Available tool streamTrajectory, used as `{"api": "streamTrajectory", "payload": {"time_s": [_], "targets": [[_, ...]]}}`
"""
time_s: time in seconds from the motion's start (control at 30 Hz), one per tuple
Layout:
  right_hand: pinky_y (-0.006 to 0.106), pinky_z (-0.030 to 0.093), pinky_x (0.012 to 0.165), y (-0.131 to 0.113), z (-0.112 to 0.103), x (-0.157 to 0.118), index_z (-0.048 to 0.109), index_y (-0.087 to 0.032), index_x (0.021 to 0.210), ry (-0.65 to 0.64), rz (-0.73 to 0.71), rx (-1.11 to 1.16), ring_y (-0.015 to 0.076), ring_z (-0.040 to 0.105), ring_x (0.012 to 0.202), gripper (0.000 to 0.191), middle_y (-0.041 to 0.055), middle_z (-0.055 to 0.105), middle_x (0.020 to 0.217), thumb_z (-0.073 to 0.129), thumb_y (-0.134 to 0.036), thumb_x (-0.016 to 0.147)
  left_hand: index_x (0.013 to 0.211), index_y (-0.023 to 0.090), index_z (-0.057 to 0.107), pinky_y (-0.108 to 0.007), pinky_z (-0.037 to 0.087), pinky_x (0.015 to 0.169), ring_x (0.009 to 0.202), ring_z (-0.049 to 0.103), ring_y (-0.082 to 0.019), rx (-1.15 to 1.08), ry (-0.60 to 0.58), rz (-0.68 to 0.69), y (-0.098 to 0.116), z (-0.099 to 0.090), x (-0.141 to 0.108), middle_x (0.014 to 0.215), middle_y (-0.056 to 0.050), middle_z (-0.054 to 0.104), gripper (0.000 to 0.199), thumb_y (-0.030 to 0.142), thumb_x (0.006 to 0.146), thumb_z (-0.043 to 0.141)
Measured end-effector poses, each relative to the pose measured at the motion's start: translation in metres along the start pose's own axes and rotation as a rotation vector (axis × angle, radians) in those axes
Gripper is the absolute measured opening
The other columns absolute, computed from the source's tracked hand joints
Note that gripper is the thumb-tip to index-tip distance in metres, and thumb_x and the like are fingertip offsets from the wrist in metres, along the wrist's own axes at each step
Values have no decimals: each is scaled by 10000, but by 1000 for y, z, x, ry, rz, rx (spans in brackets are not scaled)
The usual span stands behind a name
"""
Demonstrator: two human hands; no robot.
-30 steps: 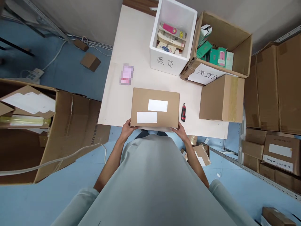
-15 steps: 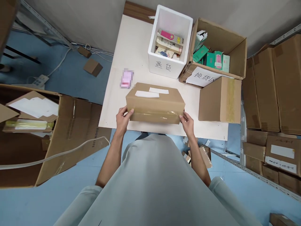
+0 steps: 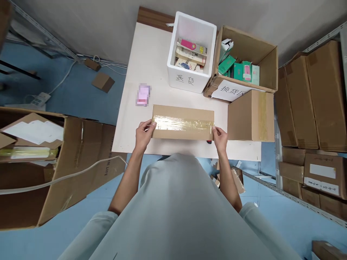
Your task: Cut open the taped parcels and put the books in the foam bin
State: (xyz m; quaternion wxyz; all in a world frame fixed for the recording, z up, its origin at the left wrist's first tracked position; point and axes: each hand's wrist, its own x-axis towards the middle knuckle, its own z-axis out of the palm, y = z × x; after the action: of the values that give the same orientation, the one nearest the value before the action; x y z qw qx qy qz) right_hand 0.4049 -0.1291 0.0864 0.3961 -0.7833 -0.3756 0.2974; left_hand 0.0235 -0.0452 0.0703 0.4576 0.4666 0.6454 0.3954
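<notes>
Between my hands is a long brown cardboard box (image 3: 183, 134), its upper face crossed by shiny clear tape. My left hand (image 3: 144, 135) grips the box's left end, thumb on the taped face. At the right end, my right hand (image 3: 220, 137) pinches the edge in the same way. The box is over the front of the white table (image 3: 127, 137). A small black and red object (image 3: 209, 142) peeks out below its right front corner; most of it is hidden. A pixelated pink item (image 3: 143, 95) lies to the left behind the box.
A white foam bin (image 3: 181, 81) with packets and an open carton (image 3: 246, 39) of green boxes stand at the back. Another taped box (image 3: 240, 117) sits on the right. A large carton (image 3: 72, 155) flanks the left, and shelved boxes (image 3: 300, 104) the right.
The box has been turned in my hands: the face with two white labels is out of sight, and the taped face now shows upward. Both hands still hold its ends.
</notes>
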Motion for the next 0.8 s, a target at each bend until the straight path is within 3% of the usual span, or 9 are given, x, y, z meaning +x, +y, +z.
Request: {"api": "streamTrajectory", "payload": {"time_s": [0.17, 0.27, 0.4, 0.47, 0.6, 0.8], "targets": [[505, 638, 1101, 33, -2, -5, 807, -180, 1363, -31, 70, 142, 352, 767, 1282, 748, 169, 839, 1351, 531, -787, 1023, 1409, 174, 786, -476, 583, 1175, 1312, 729, -313, -113, -69, -89, -31, -9, -1, 1463, -185, 760, 778, 804, 990, 608], [552, 618, 1138, 62, 1, -14, 716, -175, 1507, -63, 138, 140, 358, 755, 1306, 836, 197, 822, 1381, 641, -765, 920, 1423, 182, 756, -521, 579, 1192, 1360, 713, -346, -47, -100, -148, -56, -9, -7, 1504, -191, 747, 719, 630, 861, 785], [612, 539, 1236, 85, 20, -21, 734, -218, 1462, -206, 146, 147, 384, 719, 1365, 891, 174, 809, 1441, 837, -693, 716, 1352, 178, 742, -564, 587, 1182, 1383, 703, -400, 21, -189, -240, -78, 5, -13, 1424, -176, 784, 722, 320, 658, 883], [627, 533, 1241, 87, 31, -21, 767, -212, 1394, -221, 157, 181, 403, 722, 1357, 875, 176, 827, 1398, 877, -678, 661, 1293, 170, 741, -575, 576, 1196, 1365, 713, -421, 32, -188, -258, -83, 14, -12, 1394, -178, 794, 723, 293, 601, 907], [637, 534, 1243, 83, 47, -17, 774, -203, 1382, -244, 200, 209, 412, 727, 1365, 895, 191, 851, 1304, 936, -641, 619, 1165, 156, 747, -595, 569, 1189, 1354, 715, -466, 89, -173, -248, -85, 22, -2, 1346, -206, 803, 718, 399, 531, 979], [609, 557, 1215, 77, 46, -21, 795, -219, 1260, -249, 211, 194, 394, 745, 1307, 770, 160, 855, 1269, 946, -578, 595, 1118, 187, 768, -559, 602, 1120, 1282, 740, -448, 87, -179, -214, -89, 13, 1, 1239, -154, 842, 670, 386, 516, 984]]}}
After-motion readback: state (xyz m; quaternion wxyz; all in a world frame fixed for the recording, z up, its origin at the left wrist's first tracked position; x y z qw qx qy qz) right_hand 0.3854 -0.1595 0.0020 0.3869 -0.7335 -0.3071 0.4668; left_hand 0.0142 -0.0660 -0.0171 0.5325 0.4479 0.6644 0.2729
